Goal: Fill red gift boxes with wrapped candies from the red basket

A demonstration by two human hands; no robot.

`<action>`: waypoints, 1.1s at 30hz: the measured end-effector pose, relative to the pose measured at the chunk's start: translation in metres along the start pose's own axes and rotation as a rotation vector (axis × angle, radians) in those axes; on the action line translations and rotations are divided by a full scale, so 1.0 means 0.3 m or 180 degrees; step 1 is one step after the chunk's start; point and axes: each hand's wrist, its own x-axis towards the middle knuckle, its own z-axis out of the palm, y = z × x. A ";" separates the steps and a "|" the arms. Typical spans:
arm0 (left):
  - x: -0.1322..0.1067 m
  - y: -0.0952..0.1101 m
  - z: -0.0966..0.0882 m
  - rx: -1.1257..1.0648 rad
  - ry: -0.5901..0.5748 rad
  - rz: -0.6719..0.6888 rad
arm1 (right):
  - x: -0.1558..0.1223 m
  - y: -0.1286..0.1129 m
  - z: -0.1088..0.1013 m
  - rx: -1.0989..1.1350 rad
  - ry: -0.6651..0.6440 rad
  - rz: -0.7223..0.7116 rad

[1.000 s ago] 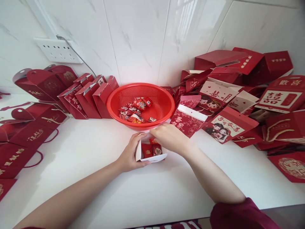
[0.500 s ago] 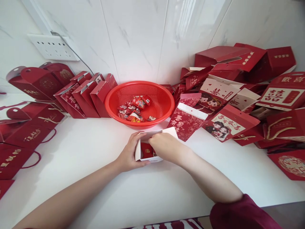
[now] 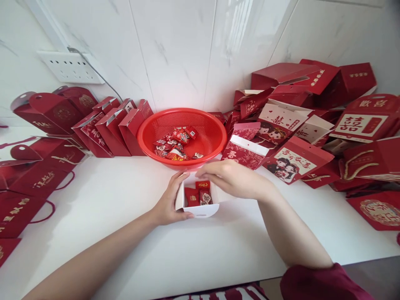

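A small open box with white inner walls stands on the white table. Several red wrapped candies lie inside it. My left hand grips the box's left side, thumb at the front and fingers at the back. Above the box's far right corner is my right hand, its fingers stretched out with nothing seen in them; whether they touch the box's flap cannot be told. Right behind the box sits a red plastic basket with more wrapped candies in it.
Upright red gift boxes line the left back. Red bags with cord handles lie at the far left. A heap of red and white gift boxes fills the right side. A wall socket with a grey cable is at the back left.
My right hand has come up out of the box and its fingers have straightened. The candies inside now show more fully. My left hand stays on the box.
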 end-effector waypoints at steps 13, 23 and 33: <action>-0.013 0.002 -0.032 -0.1851 0.1292 -0.1890 | -0.250 0.241 0.190 0.0789 0.1859 0.0697; -0.029 0.101 0.017 -0.2595 0.1630 -0.1393 | -0.247 0.220 0.245 0.1373 0.0865 -0.0218; -0.034 0.089 0.030 -0.2107 0.1040 -0.1732 | -0.245 0.179 0.242 0.1384 0.0548 -0.0595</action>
